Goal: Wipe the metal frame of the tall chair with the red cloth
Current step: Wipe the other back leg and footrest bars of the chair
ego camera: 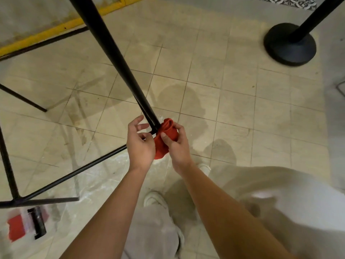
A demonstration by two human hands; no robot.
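The tall chair's black metal frame [113, 53] slants from the top left down to a joint at the middle, where a thin crossbar [74, 173] runs off to the lower left. A bunched red cloth [164, 141] sits against that joint. My right hand [177, 144] grips the cloth, thumb and fingers curled round it. My left hand [140, 143] is beside the leg on the left with curled fingers; its thumb touches the cloth's left edge, and whether it pinches the cloth is unclear.
A black post on a round base [290, 44] stands at the upper right. More thin black frame bars [24, 99] cross the left side. A red and black object in clear wrapping [26, 223] lies at the lower left. My white shoes [155, 199] stand on the beige tiles.
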